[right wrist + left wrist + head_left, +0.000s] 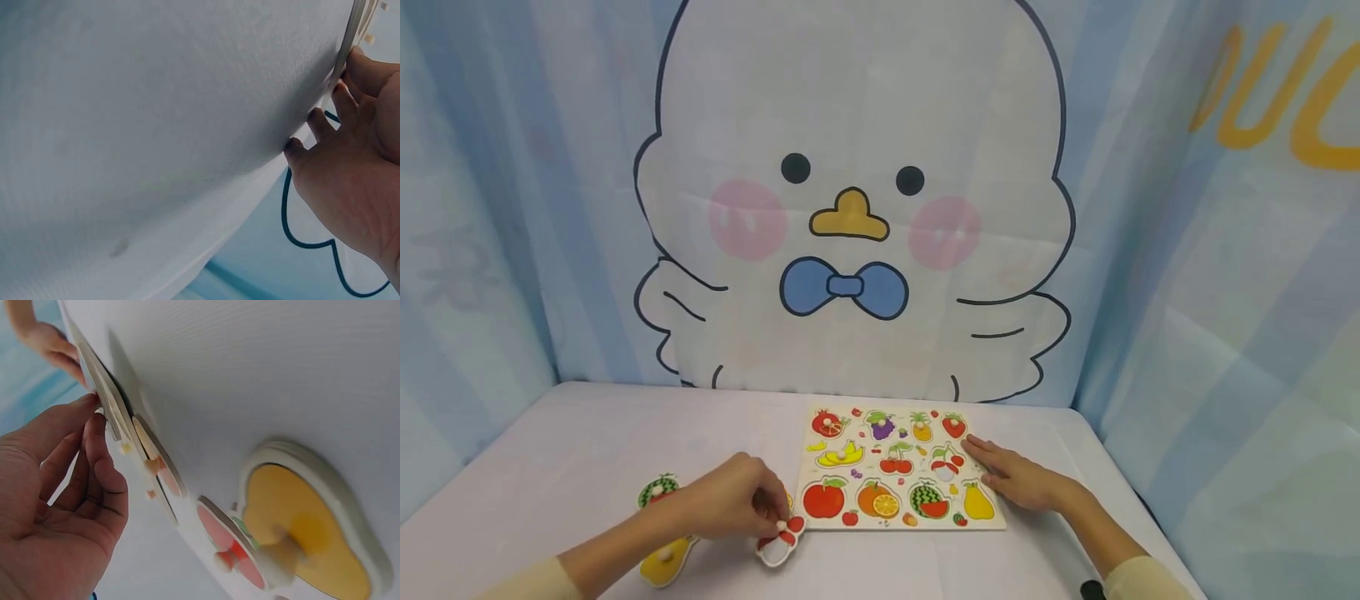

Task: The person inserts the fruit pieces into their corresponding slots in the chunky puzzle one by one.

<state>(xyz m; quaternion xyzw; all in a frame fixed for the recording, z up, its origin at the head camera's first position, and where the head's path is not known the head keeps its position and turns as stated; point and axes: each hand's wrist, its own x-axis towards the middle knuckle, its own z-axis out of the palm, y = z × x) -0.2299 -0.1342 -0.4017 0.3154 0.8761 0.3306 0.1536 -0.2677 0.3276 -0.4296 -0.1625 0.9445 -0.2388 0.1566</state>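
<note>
My left hand (pixel 741 500) pinches a red-and-white lychee puzzle piece (pixel 777 550) between thumb and fingertips, just off the near left corner of the fruit puzzle board (pixel 880 525). In the left wrist view, the left hand (pixel 69 469) has its thumb and index finger together at the piece's edge. On the right, my right hand (pixel 1022 479) lies with straight fingers against the board's right edge. The right wrist view shows the right hand (pixel 356 150) with fingertips down on the table beside the board's edge.
A yellow pear piece (pixel 662 567) and a watermelon piece (pixel 657 486) lie left of the board, partly behind the left forearm. Several knobbed fruit pieces, such as the bananas (pixel 841 455), sit in the board. A duck-printed curtain (pixel 850 350) hangs behind the white table (pixel 737 417).
</note>
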